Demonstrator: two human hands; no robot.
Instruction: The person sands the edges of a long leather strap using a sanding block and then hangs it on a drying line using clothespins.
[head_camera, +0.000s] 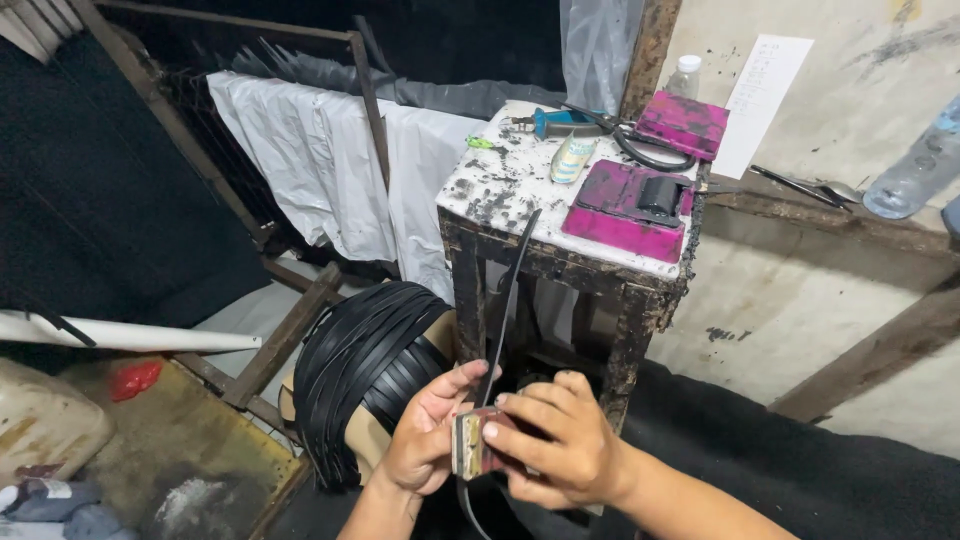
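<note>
My left hand (425, 432) pinches a long black strap (510, 290) that runs up from my hands toward the small table. My right hand (560, 445) holds a small pink-and-cream block (470, 445) pressed against the strap, fingers wrapped over its front. Both hands meet low in the middle of the view. Just left of them lies a big bundle of black straps (365, 365) draped over a tan support.
A stained white-topped wooden stand (510, 175) carries a magenta ink pad with a black stamp (630, 205), a second magenta pad (682, 124), a blue tool (560, 122) and a small tube. Plastic bottles (915, 170) sit on a wall ledge. White sheeting (320, 160) hangs at left.
</note>
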